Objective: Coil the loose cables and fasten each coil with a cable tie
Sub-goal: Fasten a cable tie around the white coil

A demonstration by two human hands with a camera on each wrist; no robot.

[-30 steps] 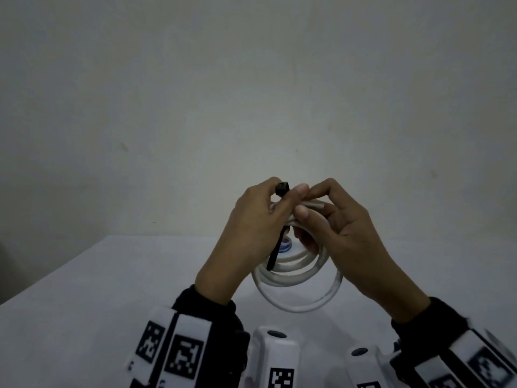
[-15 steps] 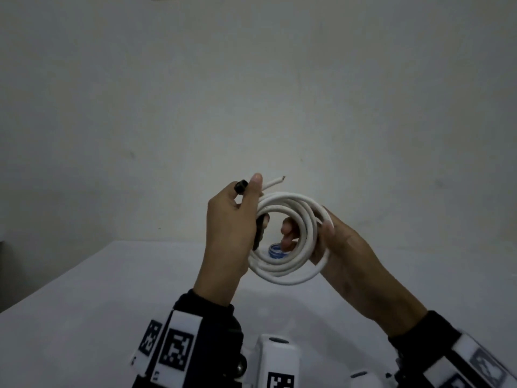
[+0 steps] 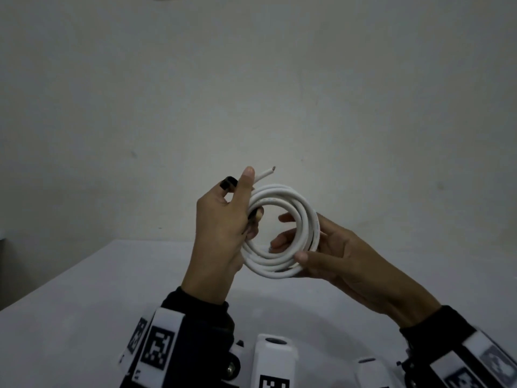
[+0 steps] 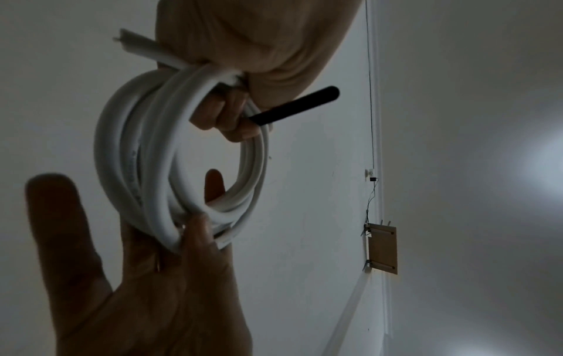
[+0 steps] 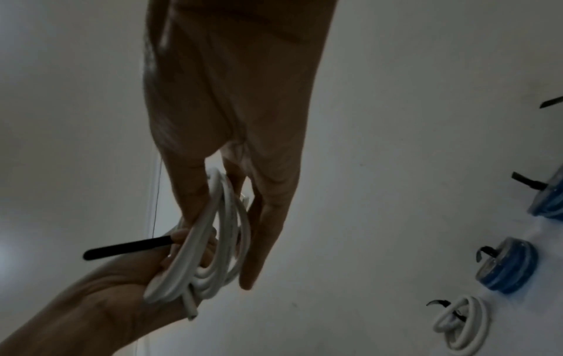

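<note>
A white cable coil is held up in the air, facing me. My left hand grips its left side, fingers curled round the strands together with a black cable tie. The tie's long tail sticks out past the fingers. The cable's cut end pokes up by the left thumb. My right hand pinches the coil's lower right, thumb in front and fingers behind and through the ring. I cannot tell whether the tie is fastened.
On the white table below, the right wrist view shows a tied white coil and two blue coils with black ties. A plain wall stands behind. A small wooden board hangs on a wall.
Both hands were pinched together on top of the hanging coil. Now the coil is raised and turned to face me, and the right hand has slid to its lower right.
</note>
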